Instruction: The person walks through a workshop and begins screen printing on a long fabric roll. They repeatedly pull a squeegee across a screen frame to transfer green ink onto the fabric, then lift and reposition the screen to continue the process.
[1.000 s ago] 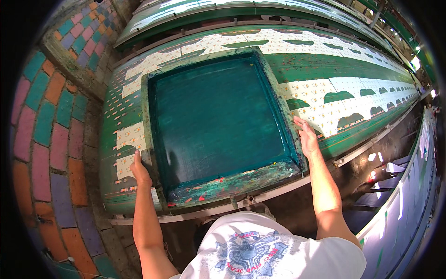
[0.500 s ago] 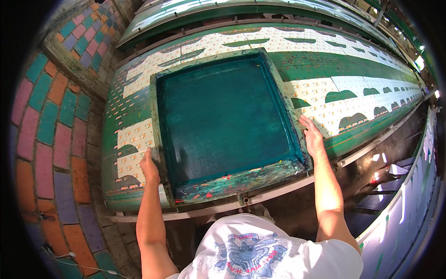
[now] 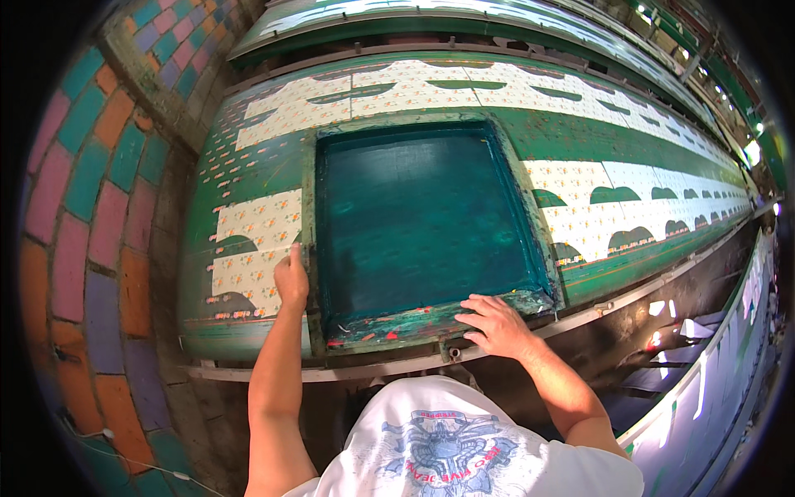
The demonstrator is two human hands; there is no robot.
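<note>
A large screen-printing frame (image 3: pixel 437 320) with a dark teal mesh (image 3: pixel 414 224) lies flat on the long green printing table (image 3: pixel 248 178). Its wooden border is stained with paint. At its left side, my left hand (image 3: pixel 291 282) is closed against the border, the index finger or thumb pointing away from me; its other fingers are partly hidden. My right hand (image 3: pixel 500 328) rests on the near border, right of the middle, with fingers spread. White printed cloth pieces (image 3: pixel 257 219) with small orange motifs and green curved gaps show on both sides of the frame.
A metal rail (image 3: pixel 397 364) runs along the table's near edge. To the left stands a wall of painted bricks (image 3: pixel 103 224). Another long table (image 3: pixel 373 33) lies beyond, and a pale cloth-covered surface (image 3: pixel 704 398) curves along the right.
The screen frame has shifted right along the table, uncovering more cloth at its left. My right hand has moved from the right side to the near border; my left hand stays at the left side.
</note>
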